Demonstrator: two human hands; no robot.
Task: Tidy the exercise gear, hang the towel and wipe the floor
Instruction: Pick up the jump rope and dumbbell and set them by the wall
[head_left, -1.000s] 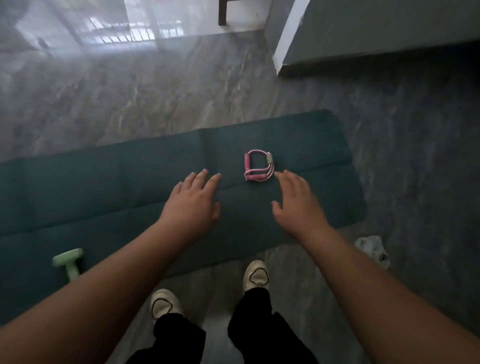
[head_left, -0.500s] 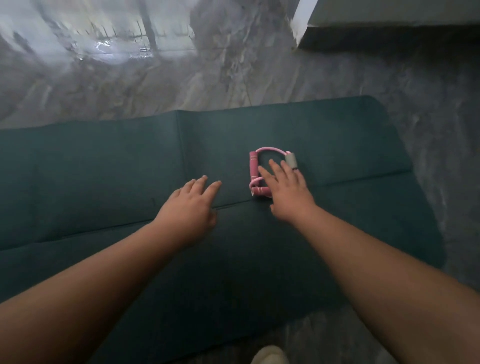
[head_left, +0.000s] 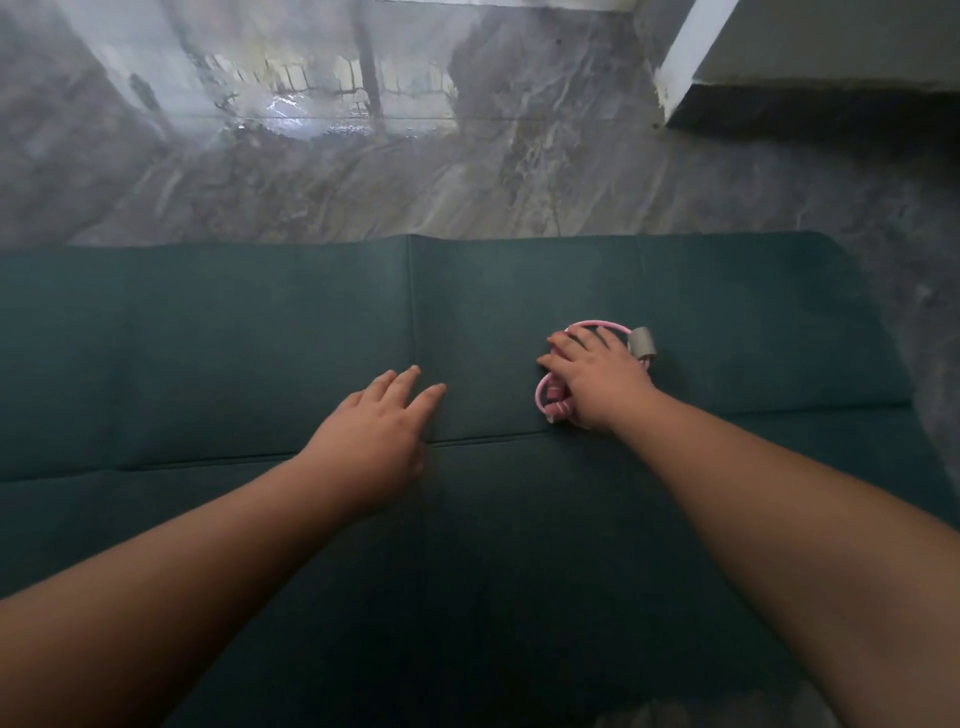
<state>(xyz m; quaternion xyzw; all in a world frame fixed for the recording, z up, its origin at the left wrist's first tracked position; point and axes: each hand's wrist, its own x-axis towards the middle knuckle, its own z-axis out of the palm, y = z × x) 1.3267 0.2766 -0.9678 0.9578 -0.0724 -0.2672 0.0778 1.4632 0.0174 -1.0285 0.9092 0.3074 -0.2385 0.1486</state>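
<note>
Pink jump rope (head_left: 597, 326), coiled into a small bundle with a grey handle (head_left: 642, 343) poking out on its right, lies on the dark green exercise mat (head_left: 208, 338), toward the mat's right end and nearer its far edge than its near one. The person's right hand (head_left: 597, 382) is down on top of the bundle, fingers spread over the coil with the tips reaching past its far-left side; whether they have curled round it into a real hold, I cannot tell from where I stand, since the palm hides the contact. Their left hand (head_left: 374, 431) hovers or rests flat with straight fingers on the bare mat, just left of a crease, holding nothing.

This looks like the first of the 3 jobs, gathering the exercise gear, and it is only starting. Next, I would guess, the fingers need to close round all the loops together with the handle, so nothing trails loose when it is lifted.

The mat is creased into panels and spreads over a glossy grey marble-patterned floor (head_left: 519, 171), which mirrors a bright window beyond the far edge. A white wall corner (head_left: 680, 57) stands at the far right.
</note>
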